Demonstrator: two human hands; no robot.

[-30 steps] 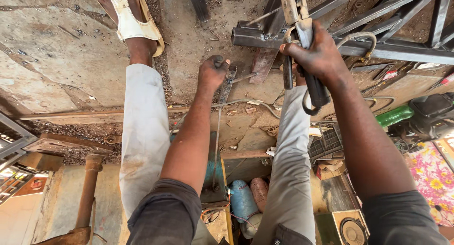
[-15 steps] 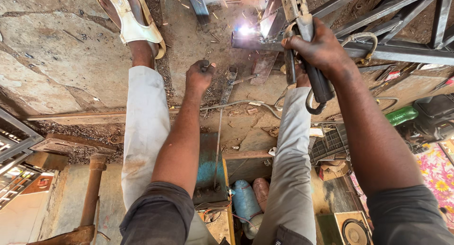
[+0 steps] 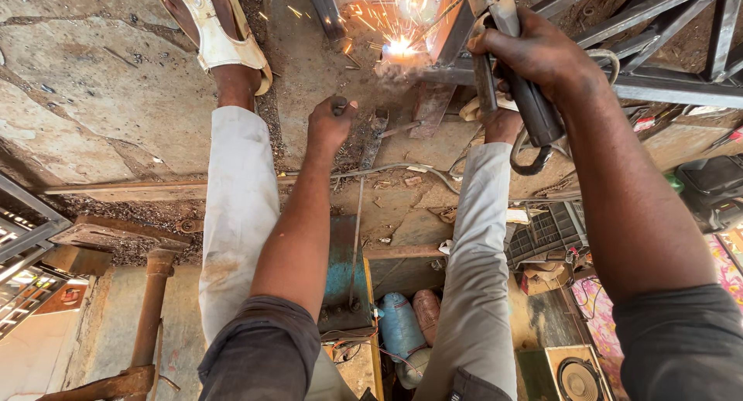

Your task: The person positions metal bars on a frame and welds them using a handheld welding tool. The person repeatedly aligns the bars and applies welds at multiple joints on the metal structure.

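Note:
My right hand [image 3: 538,56] grips the handle of a welding electrode holder [image 3: 526,99] held upright at the top right. Its thin rod slants left and down to a bright arc with sparks [image 3: 401,46] on a steel frame [image 3: 658,83]. My left hand [image 3: 331,126] is closed around a small dark object whose kind I cannot tell, above the concrete floor and just left of a rusty flat bar [image 3: 427,107]. My legs in light trousers stretch forward, the left foot in a white sandal [image 3: 220,33].
Cracked concrete floor [image 3: 101,114] with gravel and scrap. A rusty pipe [image 3: 151,308] lies lower left, a metal grille [image 3: 23,246] at the left edge. A blue plate [image 3: 344,277], a blue cylinder [image 3: 401,323], a speaker [image 3: 576,378] and wires sit below.
The welding arc has flared up with sparks at the frame. My left hand has lifted off the floor, closed into a fist and moved left.

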